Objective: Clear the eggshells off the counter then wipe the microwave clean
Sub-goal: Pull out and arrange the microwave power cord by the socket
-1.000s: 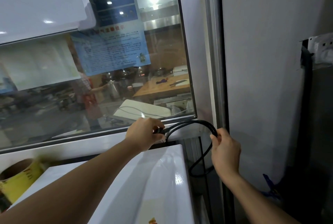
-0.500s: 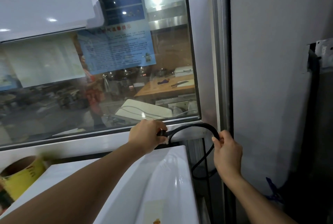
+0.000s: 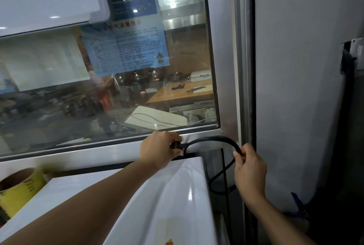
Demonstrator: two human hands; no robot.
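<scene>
From the head view, my left hand (image 3: 158,149) is curled around the plug end of a black power cord (image 3: 214,138), fingers wrapped tight at the back edge of the white microwave (image 3: 149,201), just under the window sill. The cord arcs out of that fist to the right, along the sill, and bends down into my right hand (image 3: 249,169), where thumb and fingers pinch it at the top of the bend. Below that hand the cord loops back down into the dark gap between the microwave's right side and the metal window frame (image 3: 229,67); where it ends there I cannot tell. The plug itself is almost wholly hidden inside my left fist, so I cannot make out which way its prongs face. The microwave's top slopes away from me toward the window, its long side running left to right; its front and door are cut off by the bottom edge, and an orange-brown smear (image 3: 169,242) sits on its near surface. A yellow roll of tape (image 3: 18,190) stands at the left, partly cut off and blurred.
</scene>
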